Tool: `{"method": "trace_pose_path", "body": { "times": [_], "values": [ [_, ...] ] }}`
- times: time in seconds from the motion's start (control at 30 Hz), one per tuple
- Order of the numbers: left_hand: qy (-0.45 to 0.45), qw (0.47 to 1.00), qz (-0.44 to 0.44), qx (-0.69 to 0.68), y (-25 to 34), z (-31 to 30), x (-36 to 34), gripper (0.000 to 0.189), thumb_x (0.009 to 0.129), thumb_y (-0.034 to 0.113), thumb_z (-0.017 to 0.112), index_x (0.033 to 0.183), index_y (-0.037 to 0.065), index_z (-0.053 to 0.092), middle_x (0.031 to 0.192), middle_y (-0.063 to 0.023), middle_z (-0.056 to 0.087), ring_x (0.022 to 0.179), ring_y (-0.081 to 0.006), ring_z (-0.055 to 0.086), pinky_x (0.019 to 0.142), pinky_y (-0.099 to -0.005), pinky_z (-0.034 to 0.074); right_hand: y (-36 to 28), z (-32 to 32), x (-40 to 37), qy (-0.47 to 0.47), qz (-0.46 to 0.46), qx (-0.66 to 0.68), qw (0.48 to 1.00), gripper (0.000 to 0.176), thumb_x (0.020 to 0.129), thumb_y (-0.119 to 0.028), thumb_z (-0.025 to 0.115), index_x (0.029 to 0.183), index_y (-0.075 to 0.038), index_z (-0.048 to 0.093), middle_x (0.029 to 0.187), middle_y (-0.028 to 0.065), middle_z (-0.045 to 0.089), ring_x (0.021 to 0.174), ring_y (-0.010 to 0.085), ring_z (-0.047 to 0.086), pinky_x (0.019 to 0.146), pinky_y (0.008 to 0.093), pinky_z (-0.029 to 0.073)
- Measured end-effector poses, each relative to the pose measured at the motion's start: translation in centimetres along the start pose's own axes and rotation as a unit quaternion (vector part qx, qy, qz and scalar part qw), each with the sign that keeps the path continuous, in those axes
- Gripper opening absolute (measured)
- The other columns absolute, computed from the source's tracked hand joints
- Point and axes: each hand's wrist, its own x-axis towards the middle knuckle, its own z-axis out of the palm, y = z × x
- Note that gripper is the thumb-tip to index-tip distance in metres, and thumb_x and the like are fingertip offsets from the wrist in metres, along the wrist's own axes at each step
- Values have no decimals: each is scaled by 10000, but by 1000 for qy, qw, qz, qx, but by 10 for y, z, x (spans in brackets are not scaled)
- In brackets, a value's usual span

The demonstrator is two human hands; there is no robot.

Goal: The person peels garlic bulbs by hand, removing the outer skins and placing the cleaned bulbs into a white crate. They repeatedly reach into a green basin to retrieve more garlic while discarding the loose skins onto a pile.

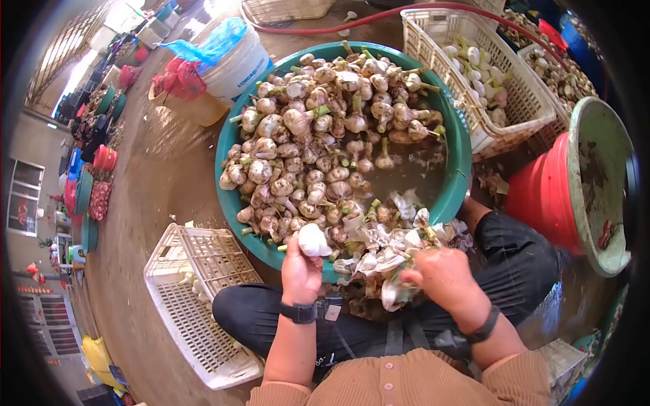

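Observation:
My left hand (301, 272) is closed round a clean white garlic bulb (313, 240) at the near rim of a large green tub (228, 128). Many soil-stained garlic bulbs (271, 128) fill the tub, with murky water showing at its right. My right hand (443, 276), its fingers curled, is over a heap of loose garlic skins (386, 260) at the tub's near right side. Motion blurs its fingertips and the pale matter beside them, so what they hold, if anything, cannot be made out.
A white crate (203, 338) with a few bulbs stands at the lower left. Another crate (501, 139) of peeled-looking garlic is at the upper right, near a red hose (379, 15). A red tub (542, 193) is at the right, a white bucket (237, 68) at the upper left.

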Motion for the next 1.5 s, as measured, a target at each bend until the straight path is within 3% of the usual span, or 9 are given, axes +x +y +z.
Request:
{"method": "trace_pose_path", "body": {
  "times": [0.2, 0.27, 0.4, 0.5, 0.6, 0.7, 0.83, 1.2, 1.5],
  "values": [
    [26, 990, 22, 134, -34, 41, -15, 289, 923, 269, 441, 989, 23, 576, 825, -44, 634, 684, -119, 604, 523, -230, 468, -17, 54, 56, 86, -112, 405, 903, 398, 855, -396, 524, 672, -45, 560, 650, 116, 576, 593, 248, 564, 514, 344, 447],
    [3, 990, 61, 130, -21, 28, -3, 318, 933, 282, 420, 992, 12, 580, 831, -52, 637, 670, -119, 595, 521, -221, 447, 10, 64, 65, -41, 28, 836, 547, 334, 907, -350, 452, 801, -56, 569, 688, 75, 590, 623, 218, 560, 525, 320, 452],
    [-82, 960, 141, 228, -33, 56, -5, 501, 923, 463, 384, 1056, -2, 513, 893, -78, 583, 725, -111, 557, 647, -239, 442, -6, 42, 92, -70, 215, 859, 459, 592, 907, -534, 316, 1158, -13, 440, 1050, 134, 526, 874, 235, 565, 693, 364, 496],
    [-138, 944, 213, 210, -32, 70, -2, 589, 927, 496, 334, 1253, 7, 380, 1147, -122, 481, 952, -154, 501, 884, -296, 372, 35, -2, 124, -13, -70, 976, 207, 663, 904, -552, 291, 1184, 36, 414, 1184, 178, 461, 1001, 285, 528, 773, 408, 488],
    [-34, 942, 241, 232, -15, 63, 4, 460, 941, 401, 393, 1213, 30, 424, 1113, -93, 516, 930, -148, 518, 858, -293, 399, 81, -1, 166, 159, 46, 916, 364, 486, 929, -463, 333, 1071, -18, 468, 1026, 145, 546, 949, 277, 550, 801, 424, 480],
    [-22, 956, 173, 236, -33, 45, 21, 349, 928, 317, 467, 1138, 39, 486, 1050, -63, 546, 904, -132, 526, 824, -272, 410, 114, 121, 208, -223, 60, 125, 965, 336, 857, -295, 485, 1026, -37, 617, 1113, 157, 584, 979, 297, 570, 858, 373, 445],
    [6, 918, 178, 356, -46, 31, 28, 301, 913, 311, 504, 1089, 67, 523, 979, -8, 549, 809, -87, 519, 693, -224, 416, 86, 127, 169, -307, 5, 69, 949, 260, 828, -266, 527, 989, -109, 656, 1030, 137, 619, 951, 316, 580, 805, 399, 459],
    [-62, 934, 129, 328, -46, 53, 7, 347, 935, 302, 457, 894, -5, 615, 727, -3, 584, 609, -64, 505, 560, -200, 414, -11, 60, 74, 176, -172, 178, 953, 175, 765, -170, 586, 641, -56, 538, 607, 116, 558, 582, 309, 559, 527, 383, 439],
    [-60, 958, 42, 276, -33, 55, -11, 277, 934, 214, 427, 898, 1, 599, 744, -39, 611, 580, -77, 550, 516, -200, 435, -22, 65, 61, 124, -80, 304, 941, 176, 776, -201, 543, 679, -56, 570, 613, 132, 574, 561, 299, 554, 518, 395, 432]
  ]
}}
